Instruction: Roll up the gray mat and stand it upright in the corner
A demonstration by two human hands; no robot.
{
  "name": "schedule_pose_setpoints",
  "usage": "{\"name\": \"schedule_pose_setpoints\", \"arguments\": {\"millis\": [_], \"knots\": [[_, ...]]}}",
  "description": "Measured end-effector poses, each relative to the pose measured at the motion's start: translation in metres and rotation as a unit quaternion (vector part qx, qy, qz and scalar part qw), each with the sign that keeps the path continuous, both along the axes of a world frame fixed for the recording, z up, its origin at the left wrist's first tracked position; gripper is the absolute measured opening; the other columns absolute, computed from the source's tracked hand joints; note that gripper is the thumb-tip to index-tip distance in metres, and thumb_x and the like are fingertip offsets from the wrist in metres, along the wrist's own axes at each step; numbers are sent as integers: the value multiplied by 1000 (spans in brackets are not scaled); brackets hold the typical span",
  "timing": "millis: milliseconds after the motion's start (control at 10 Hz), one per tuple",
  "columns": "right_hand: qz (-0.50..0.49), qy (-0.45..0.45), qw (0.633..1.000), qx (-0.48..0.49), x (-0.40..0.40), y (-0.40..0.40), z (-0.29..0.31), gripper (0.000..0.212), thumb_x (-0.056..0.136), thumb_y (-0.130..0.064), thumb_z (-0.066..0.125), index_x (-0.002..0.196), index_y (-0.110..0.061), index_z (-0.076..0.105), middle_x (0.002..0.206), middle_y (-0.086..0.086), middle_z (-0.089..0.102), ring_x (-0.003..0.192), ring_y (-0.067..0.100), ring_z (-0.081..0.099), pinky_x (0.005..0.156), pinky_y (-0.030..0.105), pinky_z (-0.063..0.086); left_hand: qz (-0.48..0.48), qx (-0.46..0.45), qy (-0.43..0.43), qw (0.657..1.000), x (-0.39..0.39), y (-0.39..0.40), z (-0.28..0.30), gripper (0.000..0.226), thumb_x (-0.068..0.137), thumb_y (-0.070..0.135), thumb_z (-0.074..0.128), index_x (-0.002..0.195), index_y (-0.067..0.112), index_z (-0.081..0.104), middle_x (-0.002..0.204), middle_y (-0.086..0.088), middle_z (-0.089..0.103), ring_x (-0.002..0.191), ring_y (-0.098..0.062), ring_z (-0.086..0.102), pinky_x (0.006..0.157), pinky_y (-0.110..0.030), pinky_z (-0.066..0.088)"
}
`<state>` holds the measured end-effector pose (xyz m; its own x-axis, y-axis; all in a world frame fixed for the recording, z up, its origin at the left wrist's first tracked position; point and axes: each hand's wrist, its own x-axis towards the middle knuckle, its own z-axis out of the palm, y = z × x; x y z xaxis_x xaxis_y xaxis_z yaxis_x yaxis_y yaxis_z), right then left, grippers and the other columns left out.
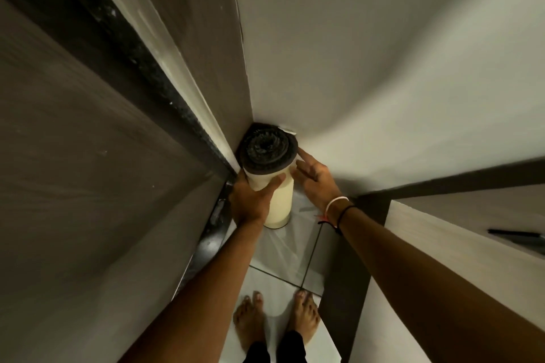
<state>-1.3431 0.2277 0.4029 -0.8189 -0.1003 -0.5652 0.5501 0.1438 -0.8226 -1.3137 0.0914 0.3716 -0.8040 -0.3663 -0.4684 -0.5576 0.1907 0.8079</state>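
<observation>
The rolled mat (280,203) stands upright on the floor tiles in the corner, between the door frame on the left and the wall on the right. Its outside is cream and its top end (267,149) shows the dark gray spiral of the roll. My left hand (250,200) wraps around the roll's upper left side, thumb across the front. The flat fingers of my right hand (317,177) rest against the roll's upper right side, near the top rim.
A dark door frame (165,91) runs along the left. A pale wall (368,82) closes the right side. A wooden cabinet top (460,242) with a dark pen-like thing (516,236) juts in at the right. My bare feet (274,318) stand on white tiles.
</observation>
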Motion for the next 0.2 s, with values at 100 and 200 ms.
{"name": "schedule_pose_setpoints", "arguments": {"millis": [100, 200], "knots": [[7, -14, 1000, -15, 5, 0, 3, 60, 102, 4, 47, 157, -7, 26, 155, 22, 43, 145, 31, 43, 121, 39, 37, -90, -76, -53, 992, 10, -5, -4, 86, 84, 51, 74, 154, 17, 36, 149, -15, 55, 136, -37, 52, 109, -53, 48], [-7, -49, 999, 5, 11, 5, 20, 63, 102, -3, 51, 158, -10, 23, 160, 23, 33, 152, 29, 31, 123, 39, 31, -174, -177, -128, 960, 18, -20, 16, 69, 98, 59, 46, 156, 26, 31, 145, -21, 55, 132, -44, 51, 108, -54, 45]]}}
